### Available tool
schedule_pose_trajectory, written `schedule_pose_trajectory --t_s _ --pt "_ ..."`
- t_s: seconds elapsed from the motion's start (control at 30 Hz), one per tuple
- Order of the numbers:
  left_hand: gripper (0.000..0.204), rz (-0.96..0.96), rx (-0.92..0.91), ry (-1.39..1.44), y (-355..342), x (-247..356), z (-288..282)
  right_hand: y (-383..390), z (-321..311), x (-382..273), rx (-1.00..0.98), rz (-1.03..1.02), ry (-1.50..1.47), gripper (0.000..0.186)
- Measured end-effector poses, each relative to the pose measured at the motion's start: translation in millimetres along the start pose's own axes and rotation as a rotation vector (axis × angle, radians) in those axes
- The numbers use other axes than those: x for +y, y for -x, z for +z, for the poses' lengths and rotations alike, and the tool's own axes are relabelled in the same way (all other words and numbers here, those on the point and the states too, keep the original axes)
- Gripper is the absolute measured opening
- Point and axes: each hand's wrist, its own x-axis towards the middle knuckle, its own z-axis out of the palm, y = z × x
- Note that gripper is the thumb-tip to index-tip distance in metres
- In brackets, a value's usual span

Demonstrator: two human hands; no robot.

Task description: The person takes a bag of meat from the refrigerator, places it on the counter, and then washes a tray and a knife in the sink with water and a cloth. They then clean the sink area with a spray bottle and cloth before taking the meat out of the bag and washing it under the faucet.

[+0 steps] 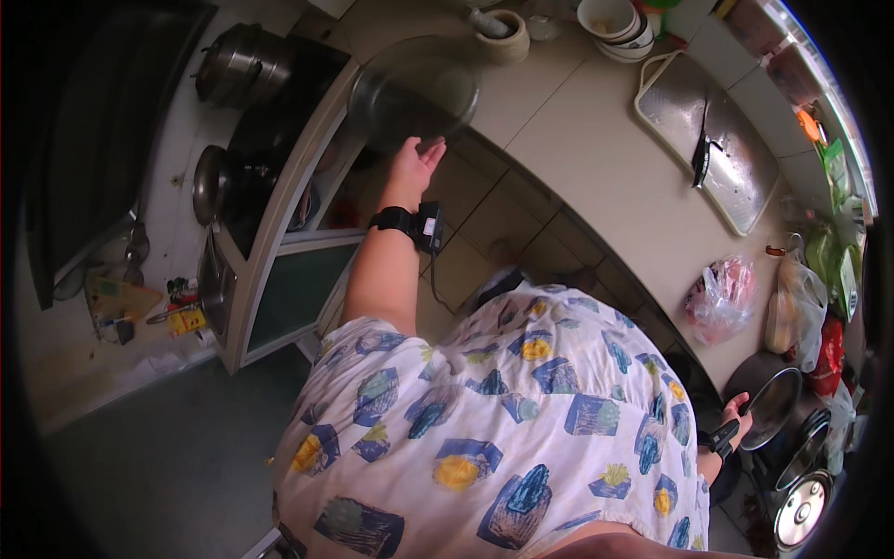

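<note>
My left hand [416, 170] reaches forward, its fingers bent at the near rim of a large, round, see-through vessel [414, 88]. The vessel is smeared by motion; whether it is a lid or a bowl I cannot tell. It overlaps the counter's left end and the stove's edge. Far to the right, my right hand [739, 419] is at the rim of a dark metal pot [778, 410], the fingers curled against it and partly hidden. Both wrists wear black bands with small devices.
A tan counter [559, 140] curves along the right, bearing a mortar [503, 42], stacked bowls [615, 23], a metal tray [708, 121] with a black-handled knife [703, 154], and a plastic bag [724, 298]. Left stand a stove and a steamer pot [240, 65]. A pan lid [803, 511] lies lower right.
</note>
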Motion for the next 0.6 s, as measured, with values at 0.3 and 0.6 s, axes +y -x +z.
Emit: schedule_pose_trajectory --t_s 0.3,0.6 --pt "0.033 0.075 0.041 -0.015 -19 30 -3 85 -1 64 -0.215 -0.048 0.285 0.023" --pt "0.062 -0.046 -0.132 -0.183 -24 -6 56 229 74 133 -0.473 -0.223 0.851 0.017"
